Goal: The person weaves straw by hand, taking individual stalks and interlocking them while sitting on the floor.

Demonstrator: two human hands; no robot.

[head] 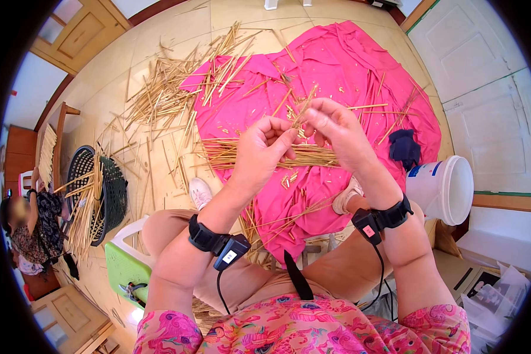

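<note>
A short piece of dry straw (297,122) is pinched between the thumb and forefinger of my left hand (262,152). My right hand (336,126) has its thumb and curled fingers on the straw's upper part, close to the left fingertips. Beneath both hands lies a bundle of straw stalks (307,157), roughly aligned side to side on a pink cloth (336,199). Short cut straw pieces (289,179) are scattered on the cloth above and below the bundle. The fingertips partly hide the held piece.
Loose stalks (168,95) pile up at the upper left. A dark plastic basket (115,190) holds more stalks; a person (35,225) sits beyond it. Pliers-like cutters (132,288) rest on a green stool (123,265). On the right are a dark cloth (404,148) and a white bucket (438,190).
</note>
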